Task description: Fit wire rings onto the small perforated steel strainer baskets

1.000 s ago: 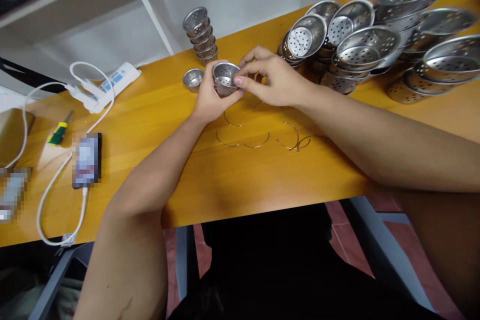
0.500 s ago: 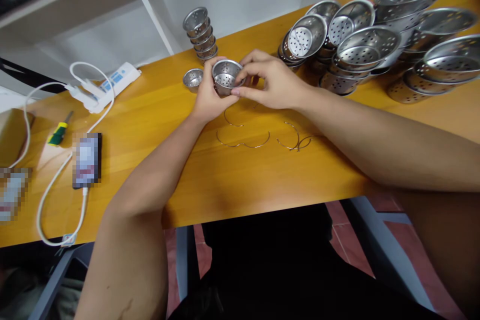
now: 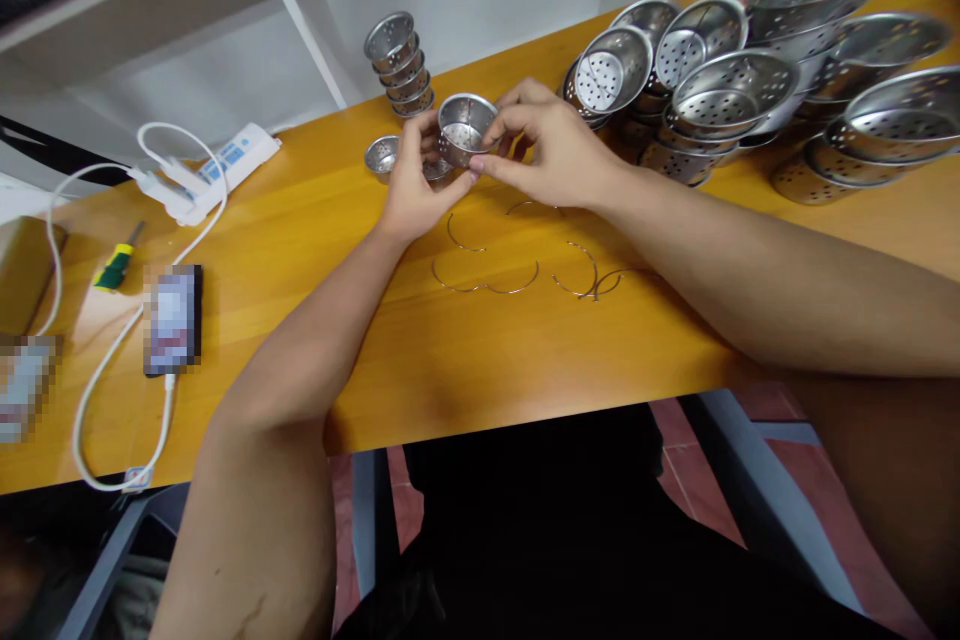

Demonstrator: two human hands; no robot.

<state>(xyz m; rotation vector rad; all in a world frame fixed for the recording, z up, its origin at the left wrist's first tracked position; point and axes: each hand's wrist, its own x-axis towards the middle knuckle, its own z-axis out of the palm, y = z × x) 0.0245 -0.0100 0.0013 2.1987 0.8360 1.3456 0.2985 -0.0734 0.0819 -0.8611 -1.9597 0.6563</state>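
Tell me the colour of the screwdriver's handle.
Green and yellow, seen in the head view: the screwdriver lies on the wooden table, far left.

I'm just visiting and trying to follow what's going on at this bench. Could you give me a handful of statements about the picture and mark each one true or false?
1. Both hands hold one small perforated metal cup. True: the left hand and right hand grip it together above the table.
2. The curved wire pieces lie on the floor. False: they lie on the table, near the wrists.
3. A short stack of small cups stands behind the hands. True.
4. The screwdriver is in the right hand. False: it lies far left, by the white cable.
5. The large strainer bowls are piled at the right. True.
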